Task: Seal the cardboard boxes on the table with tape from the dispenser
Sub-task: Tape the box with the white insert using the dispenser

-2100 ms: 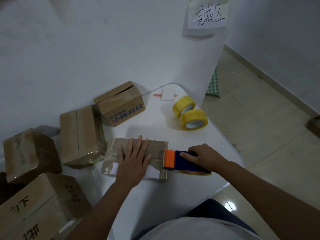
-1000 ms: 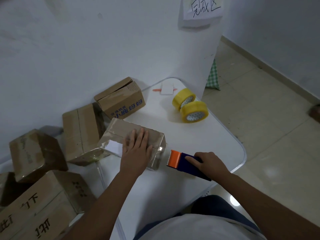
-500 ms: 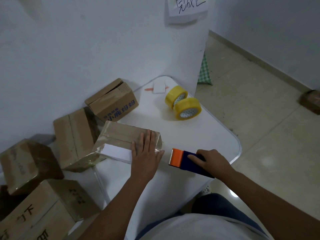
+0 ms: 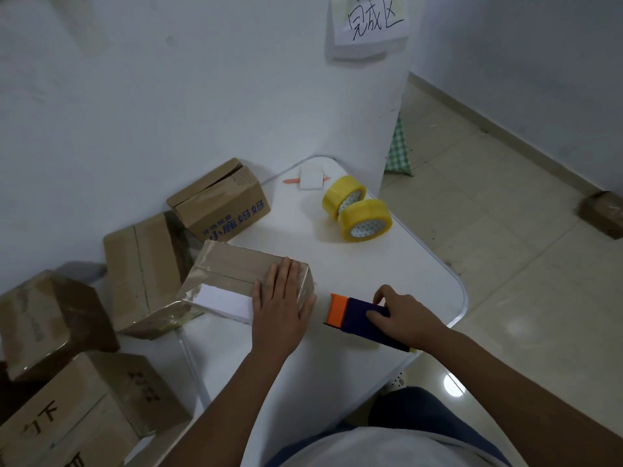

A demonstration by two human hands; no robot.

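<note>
White table [image 4: 387,264], white wall [image 4: 168,96], beige tiled floor [image 4: 522,264], taped boxes [image 4: 141,264]

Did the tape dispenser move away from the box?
Yes. The tape dispenser, gripped by the right hand, touched the taped box earlier; now it lies apart from it on the table, toward the near right edge.

Glossy clear tape sheens over the brown cardboard box [image 4: 232,264], while the table [image 4: 387,264] looks smooth, matt white plastic.
</note>
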